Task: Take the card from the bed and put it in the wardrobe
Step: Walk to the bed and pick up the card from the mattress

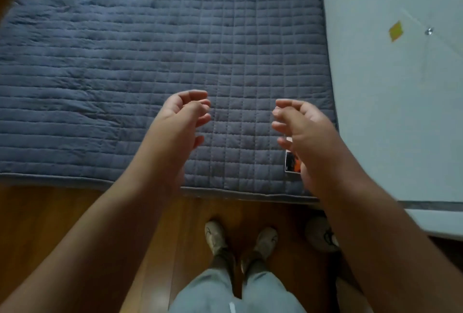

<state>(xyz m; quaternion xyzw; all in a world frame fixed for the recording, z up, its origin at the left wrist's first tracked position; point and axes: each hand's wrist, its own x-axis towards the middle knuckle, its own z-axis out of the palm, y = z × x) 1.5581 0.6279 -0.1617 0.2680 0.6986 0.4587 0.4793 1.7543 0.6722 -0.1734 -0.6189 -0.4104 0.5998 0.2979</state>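
Note:
A small card (291, 161) with a white border and a dark and orange picture lies flat on the bed (125, 62) near its front right corner. The bed is covered with a blue-grey quilted cover. My right hand (300, 127) hovers just above the card with its fingers curled and apart, holding nothing, and it hides most of the card. My left hand (184, 115) floats over the bed further left, fingers loosely curled, also holding nothing.
A white panel (400, 112) with a yellow sticker (395, 30) and a small screw stands along the bed's right side. Below the bed's front edge is a wooden floor (50, 212) with my legs and shoes and another shoe (320, 235).

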